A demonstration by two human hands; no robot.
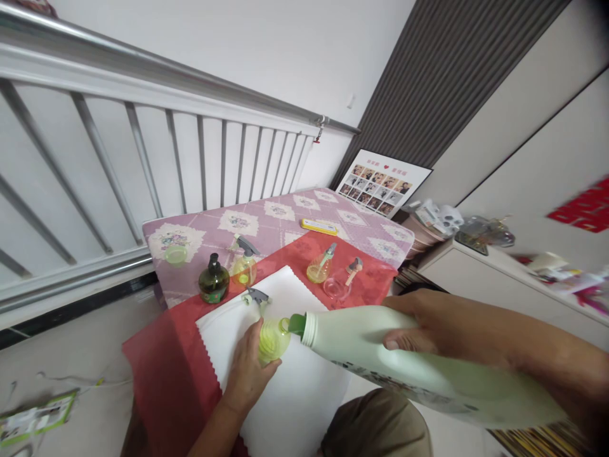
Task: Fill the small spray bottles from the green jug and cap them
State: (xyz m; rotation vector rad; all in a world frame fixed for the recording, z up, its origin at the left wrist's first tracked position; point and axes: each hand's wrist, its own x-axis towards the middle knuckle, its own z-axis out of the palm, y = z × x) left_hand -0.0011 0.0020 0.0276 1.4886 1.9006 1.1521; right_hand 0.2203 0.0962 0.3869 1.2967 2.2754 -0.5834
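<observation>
My left hand [250, 368] is wrapped round a small see-through yellow spray bottle [275, 340], tilted, with its spray head off. In my right hand [428, 330] is a large pale green detergent bottle [352, 330], tipped nearly flat. Its green spout [297, 324] meets the small bottle's mouth; I cannot make out whether liquid is running. Beneath both hands lies a white cloth [290, 400] with a scalloped edge. A loose grey spray head [257, 296] rests near the cloth's far left part.
Behind the cloth stand a dark green pump bottle [214, 279], a yellow spray bottle [244, 270], another yellow one [318, 271] and a pink one [337, 289]. A yellow case [319, 226] and a round green lid [176, 255] lie farther back. A radiator [214, 158] borders the table.
</observation>
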